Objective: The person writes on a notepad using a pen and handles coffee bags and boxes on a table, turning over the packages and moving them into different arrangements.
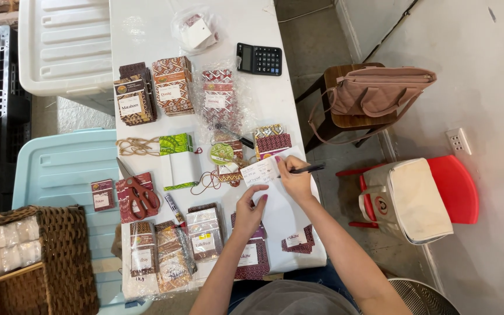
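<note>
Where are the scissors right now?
In the head view, the red-handled scissors lie on the white table's left side, left of the left hand, between a small labelled packet and the green-patterned booklet.

Both forearms reach forward side by side. The left hand [249,211] lies knuckles up, fingers curled loosely and pressing down. The right hand [294,178] is pinched closed in a writing grip.

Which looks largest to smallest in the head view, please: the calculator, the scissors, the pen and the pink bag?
1. Pink bag
2. Scissors and calculator: alike, so unranked
3. Pen, partly hidden by the right hand
</note>
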